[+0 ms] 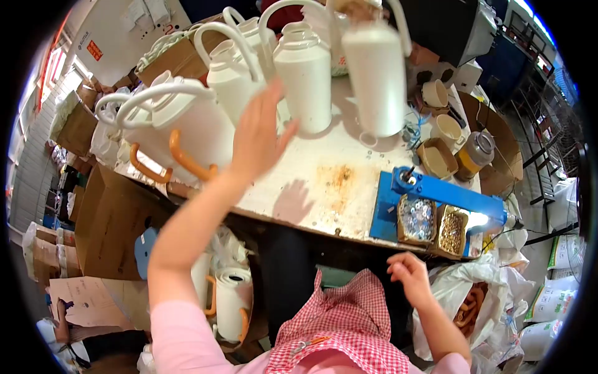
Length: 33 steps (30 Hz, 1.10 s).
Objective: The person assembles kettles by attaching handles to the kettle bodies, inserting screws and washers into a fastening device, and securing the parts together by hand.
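My left hand (258, 131) is raised over the worktable (280, 162), open with the fingers stretched out. It is nearest to a white kettle-shaped flask body (233, 81) with a looped white handle; I cannot tell whether they touch. Another such flask body (303, 81) stands just beyond it. My right hand (409, 277) hovers over my lap near the table's front edge, its fingers curled together. Whether anything small is inside it cannot be seen. At the far side, another person's hand (358, 9), blurred, is at the top of a blurred white flask body (375, 81).
White flask bodies with orange handles (187, 156) lean at the table's left. A blue hand press (448, 196) stands at the right beside boxes of silvery pieces (416, 218) and brass-coloured pieces (451, 230). A bag of orange handles (470, 308) sits below right.
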Available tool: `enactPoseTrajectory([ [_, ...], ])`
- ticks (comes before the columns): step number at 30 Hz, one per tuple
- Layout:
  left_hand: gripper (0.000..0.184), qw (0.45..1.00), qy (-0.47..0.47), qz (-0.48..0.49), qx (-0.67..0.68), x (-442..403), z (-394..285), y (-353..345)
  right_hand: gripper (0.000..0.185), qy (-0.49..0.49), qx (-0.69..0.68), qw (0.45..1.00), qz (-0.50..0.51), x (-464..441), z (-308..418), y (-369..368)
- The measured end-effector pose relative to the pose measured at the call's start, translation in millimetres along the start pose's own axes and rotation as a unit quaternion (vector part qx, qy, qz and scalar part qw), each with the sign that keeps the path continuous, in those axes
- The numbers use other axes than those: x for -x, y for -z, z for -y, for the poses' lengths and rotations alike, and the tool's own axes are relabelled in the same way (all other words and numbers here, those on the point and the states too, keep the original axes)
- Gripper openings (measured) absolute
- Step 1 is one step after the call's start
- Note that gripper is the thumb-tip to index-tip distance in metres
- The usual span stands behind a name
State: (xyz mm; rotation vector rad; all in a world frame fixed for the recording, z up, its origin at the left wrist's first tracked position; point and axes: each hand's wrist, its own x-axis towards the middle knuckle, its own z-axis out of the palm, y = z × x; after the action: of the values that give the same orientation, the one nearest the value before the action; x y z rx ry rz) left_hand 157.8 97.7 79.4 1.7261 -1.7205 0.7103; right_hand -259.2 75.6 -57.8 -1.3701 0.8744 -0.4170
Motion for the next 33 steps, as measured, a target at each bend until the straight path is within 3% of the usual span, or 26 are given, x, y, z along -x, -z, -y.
enactPoseTrajectory([
  [1, 0.073, 0.995, -0.027, -0.069, -0.068, -47, 25, -25, 0.018, -0.005, -0.002, 1.0, 0.004, 5, -6, 1],
  [2, 0.079, 0.993, 0.002, -0.107, -0.053, -99, 45, -37, 0.018, -0.012, -0.004, 1.0, 0.007, 9, -11, 2],
  [4, 0.065, 0.938, -0.015, -0.292, -0.187, -181, 98, -68, 0.019, -0.032, -0.025, 0.999, -0.018, 18, -20, 1],
  [5, 0.087, 0.974, 0.111, -0.153, -0.123, -206, 110, -67, 0.017, -0.048, -0.048, 0.997, -0.03, 20, -26, 0],
  [6, 0.109, 0.971, 0.234, -0.008, -0.056, -221, 114, -58, 0.017, -0.065, -0.054, 0.996, -0.037, 21, -30, 0],
  [7, 0.109, 0.971, 0.234, -0.007, -0.056, -224, 114, -52, 0.016, -0.06, -0.064, 0.996, -0.034, 21, -36, -1],
  [9, 0.048, 0.981, 0.161, 0.089, -0.061, -217, 106, -38, 0.016, -0.059, -0.081, 0.995, -0.026, 17, -43, -6],
  [11, 0.038, 0.987, 0.144, 0.07, -0.007, -183, 66, -5, 0.016, -0.034, -0.066, 0.997, 0.003, 5, -38, -16],
  [13, 0.034, 0.998, 0.065, 0.025, 0.012, -128, 28, 24, 0.017, -0.03, -0.11, 0.993, 0.028, -10, -24, -37],
  [15, 0.024, 0.988, 0.061, -0.033, 0.141, -75, -15, 71, 0.034, 0.021, -0.211, 0.974, 0.078, -27, -33, -61],
  [16, 0.021, 0.975, 0.075, -0.062, 0.201, -53, -34, 102, 0.044, 0.085, -0.206, 0.974, 0.038, -34, -37, -80],
  [18, 0.025, 0.92, 0.253, -0.075, 0.292, -12, -66, 173, 0.059, 0.048, -0.173, 0.984, -0.017, -37, -24, -100],
  [19, 0.027, 0.896, 0.278, -0.066, 0.34, 9, -67, 200, 0.063, 0.007, -0.247, 0.969, -0.023, -37, -24, -104],
  [21, 0.032, 0.838, 0.333, -0.056, 0.428, 51, -69, 253, 0.058, -0.028, -0.343, 0.938, -0.034, -20, -43, -106],
  [22, 0.032, 0.816, 0.41, -0.065, 0.403, 62, -85, 260, 0.056, -0.042, -0.365, 0.929, -0.032, -8, -55, -102],
  [23, 0.033, 0.84, 0.47, -0.005, 0.271, 88, -79, 270, 0.049, -0.061, -0.276, 0.959, -0.008, 17, -33, -89],
  [25, 0.035, 0.923, 0.381, 0.044, -0.025, 130, -79, 236, 0.044, -0.108, -0.31, 0.944, -0.033, 50, -54, -80],
  [26, 0.036, 0.958, 0.224, 0.026, -0.177, 151, -98, 202, 0.044, -0.131, -0.298, 0.944, -0.06, 61, -71, -73],
  [28, 0.036, 0.963, 0.183, 0.163, -0.109, 198, -111, 171, 0.042, -0.141, -0.212, 0.964, -0.083, 77, -99, -47],
  [30, 0.033, 0.925, 0.253, 0.266, 0.095, 218, -142, 130, 0.042, -0.122, -0.108, 0.986, -0.04, 84, -100, -11],
  [31, 0.033, 0.934, 0.219, 0.263, 0.1, 232, -142, 111, 0.043, -0.105, -0.026, 0.994, -0.028, 84, -98, 4],
  [32, 0.033, 0.942, 0.184, 0.259, 0.104, 242, -144, 97, 0.038, -0.108, 0.208, 0.972, -0.004, 83, -77, 26],
  [33, 0.033, 0.94, 0.215, 0.231, 0.126, 242, -144, 90, 0.034, -0.029, 0.299, 0.948, -0.102, 82, -72, 33],
])
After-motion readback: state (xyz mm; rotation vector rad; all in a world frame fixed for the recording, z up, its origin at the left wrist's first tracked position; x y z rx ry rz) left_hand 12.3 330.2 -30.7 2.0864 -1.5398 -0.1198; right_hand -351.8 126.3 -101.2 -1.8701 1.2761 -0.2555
